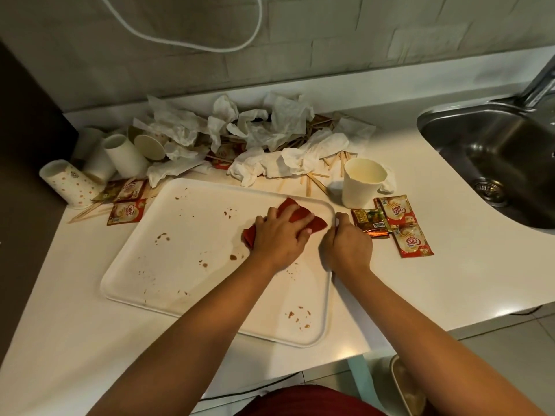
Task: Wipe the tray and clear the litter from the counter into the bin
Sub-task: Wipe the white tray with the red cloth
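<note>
My left hand presses the red cloth flat at the tray's far right corner, right hand pinching its rim; slippage risks shoving nearby sachets off the counter.

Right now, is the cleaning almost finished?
No, barely started. The left hand presses a red cloth on the white tray, which the right hand steadies; brown stains remain. Crumpled tissues, paper cups and creamer sachets still litter the counter.

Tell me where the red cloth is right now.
In the head view, the red cloth lies on the tray near its far right corner, pressed under the left hand.
</note>
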A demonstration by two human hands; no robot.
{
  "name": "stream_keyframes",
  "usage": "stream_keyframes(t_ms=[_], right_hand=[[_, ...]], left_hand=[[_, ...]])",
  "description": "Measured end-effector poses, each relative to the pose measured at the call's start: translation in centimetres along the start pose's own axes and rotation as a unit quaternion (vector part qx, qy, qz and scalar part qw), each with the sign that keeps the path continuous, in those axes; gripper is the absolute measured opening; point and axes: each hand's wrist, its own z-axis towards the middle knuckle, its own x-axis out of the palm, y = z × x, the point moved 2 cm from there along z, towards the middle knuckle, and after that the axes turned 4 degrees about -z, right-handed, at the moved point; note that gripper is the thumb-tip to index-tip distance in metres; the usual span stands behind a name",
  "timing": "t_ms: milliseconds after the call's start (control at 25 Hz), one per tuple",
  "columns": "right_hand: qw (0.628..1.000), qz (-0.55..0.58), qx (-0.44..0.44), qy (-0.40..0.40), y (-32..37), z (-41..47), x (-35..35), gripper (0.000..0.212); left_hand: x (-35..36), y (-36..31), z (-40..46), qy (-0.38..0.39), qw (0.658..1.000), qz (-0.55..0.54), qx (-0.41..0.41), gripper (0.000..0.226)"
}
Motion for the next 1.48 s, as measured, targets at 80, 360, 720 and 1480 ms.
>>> stream_keyframes(t_ms=[80,360,720,1480], right_hand=[[1.000,-0.009,-0.004,0.002,-0.2,0.1,0.2,0.018],[1.000,0.023,-0.010,0.002,-0.4,0.0,0.1,0.021],[1.000,0.014,-0.021,-0.014,-0.6,0.1,0.2,0.025],[0.999,0.034,-0.017,-0.011,-0.6,-0.1,0.0,0.026]], left_hand=[[0.1,-0.3,-1.5,-0.001,0.999,-0.002,0.046,0.040],[-1.4,6.7,-1.1,-0.055,0.996,-0.030,-0.060,0.033],[0.1,-0.5,-2.7,-0.029,0.991,-0.127,0.041,0.034],[-0.4,-1.0,-9.2,0.034,0.994,-0.080,0.070,0.026]])
